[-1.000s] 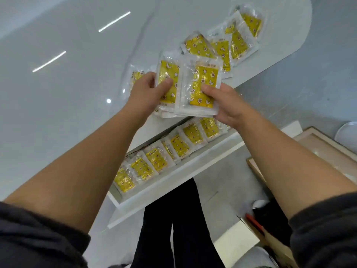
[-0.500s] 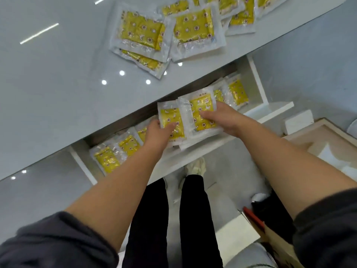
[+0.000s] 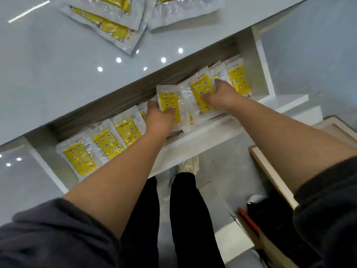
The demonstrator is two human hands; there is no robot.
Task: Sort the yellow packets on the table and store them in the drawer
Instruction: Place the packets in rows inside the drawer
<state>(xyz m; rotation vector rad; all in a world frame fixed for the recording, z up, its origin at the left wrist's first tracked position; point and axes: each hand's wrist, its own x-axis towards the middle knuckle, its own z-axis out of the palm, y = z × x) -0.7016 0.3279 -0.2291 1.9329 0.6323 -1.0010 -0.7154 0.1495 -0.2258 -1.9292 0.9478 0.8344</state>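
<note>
**Two packets held inside the open drawer**

The white drawer (image 3: 202,135) is seen pulled out below the edge of the glossy table (image 3: 58,78).

The left hand (image 3: 159,120) is placed inside the drawer. Its fingers are curled tightly onto the lower part of the left packet (image 3: 170,102), which is held tilted up above the stored row.

The right hand (image 3: 220,95) is placed just beside it. Its fingers are curled onto the face of the right packet (image 3: 201,91), which is gripped in the same way.

The two held packets are overlapped at their clear edges, near the middle of the drawer. Whether either is resting on the drawer floor cannot be told.

The left-end packets (image 3: 108,143) are laid in an overlapping row in the drawer. The right-end packets (image 3: 239,80) are leaned against each other by the drawer's side wall.

The loose packets (image 3: 108,26) are left on the table at the top edge and are partly cut off by the frame.

Black trousers (image 3: 185,209) and a pale shoe (image 3: 190,163) are noted below the drawer.
</note>
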